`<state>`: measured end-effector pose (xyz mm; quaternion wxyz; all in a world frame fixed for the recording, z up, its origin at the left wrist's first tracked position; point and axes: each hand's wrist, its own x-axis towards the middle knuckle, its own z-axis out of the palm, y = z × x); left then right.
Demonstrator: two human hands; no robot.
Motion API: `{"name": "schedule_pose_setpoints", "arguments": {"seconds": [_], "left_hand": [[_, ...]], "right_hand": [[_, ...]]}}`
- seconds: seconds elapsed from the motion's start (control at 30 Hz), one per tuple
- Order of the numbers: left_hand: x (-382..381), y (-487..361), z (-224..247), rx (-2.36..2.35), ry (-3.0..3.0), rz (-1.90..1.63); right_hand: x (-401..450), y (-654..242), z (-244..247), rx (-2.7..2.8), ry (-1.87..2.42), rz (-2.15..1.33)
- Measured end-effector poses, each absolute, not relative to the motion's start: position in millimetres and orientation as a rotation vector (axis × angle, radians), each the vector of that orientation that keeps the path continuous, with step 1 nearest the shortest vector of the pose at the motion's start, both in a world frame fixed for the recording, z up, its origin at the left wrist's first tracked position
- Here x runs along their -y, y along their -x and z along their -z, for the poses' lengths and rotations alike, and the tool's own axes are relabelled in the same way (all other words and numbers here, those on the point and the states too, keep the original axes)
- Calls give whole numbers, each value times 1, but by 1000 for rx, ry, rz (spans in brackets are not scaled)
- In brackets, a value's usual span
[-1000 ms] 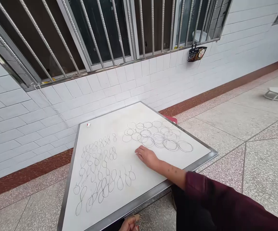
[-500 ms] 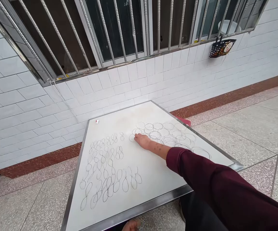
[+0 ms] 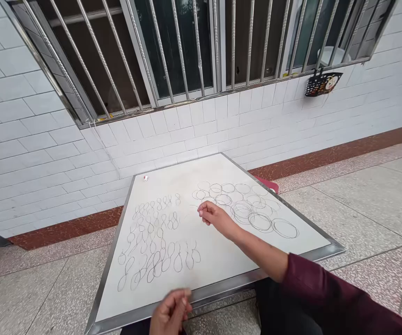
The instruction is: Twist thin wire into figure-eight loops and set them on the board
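Above the middle of the white tabletop (image 3: pixel 218 256) is my right hand (image 3: pixel 214 217), its fingers closed; a faint thin line shows near the fingertips, too fine to make out. At the near table edge my left hand (image 3: pixel 173 311) has thumb and fingers pressed together, and anything between them is hidden. Right and beyond my right hand lie several thin dark wire-like rings (image 3: pixel 285 228), some overlapping. Rows of similar loops twisted into figure eights (image 3: pixel 177 258) cover the left part of the table.
A small red and white object (image 3: pixel 146 178) sits at the far left corner. Behind the table stands a white tiled wall (image 3: pixel 187 125) with a barred window. A dark basket (image 3: pixel 322 83) hangs from the bars. Something red (image 3: pixel 268 184) shows beyond the right edge.
My right hand has lifted from the rings and come nearer, its fingers now closed. My left hand has risen from below the near edge into fuller view. The view has shifted slightly.
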<state>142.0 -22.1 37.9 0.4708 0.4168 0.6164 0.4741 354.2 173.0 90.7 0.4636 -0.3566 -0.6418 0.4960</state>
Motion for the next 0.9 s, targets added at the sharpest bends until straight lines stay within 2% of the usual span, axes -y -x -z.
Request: {"name": "schedule_pose_setpoints", "arguments": {"seconds": [0.17,0.33,0.53,0.73,0.9], "left_hand": [[1,-145,-104,-1416,-810,-1489],[24,-171,-116,-1192,-689,-1464],[56,-184,-108,-1156,-680,-1395],[68,-183,-107,-1235,-747,-1379],[74,-190,-114,-1292,-914,-1307]], "right_hand": [[-91,-356,-92,1336,774,-1581],[-45,-359,-89,1311,759,-1610],[-22,-363,-88,1434,825,-1539],[-3,-366,-96,1715,787,-1199],[8,-364,-100,1738,817,-1087]]}}
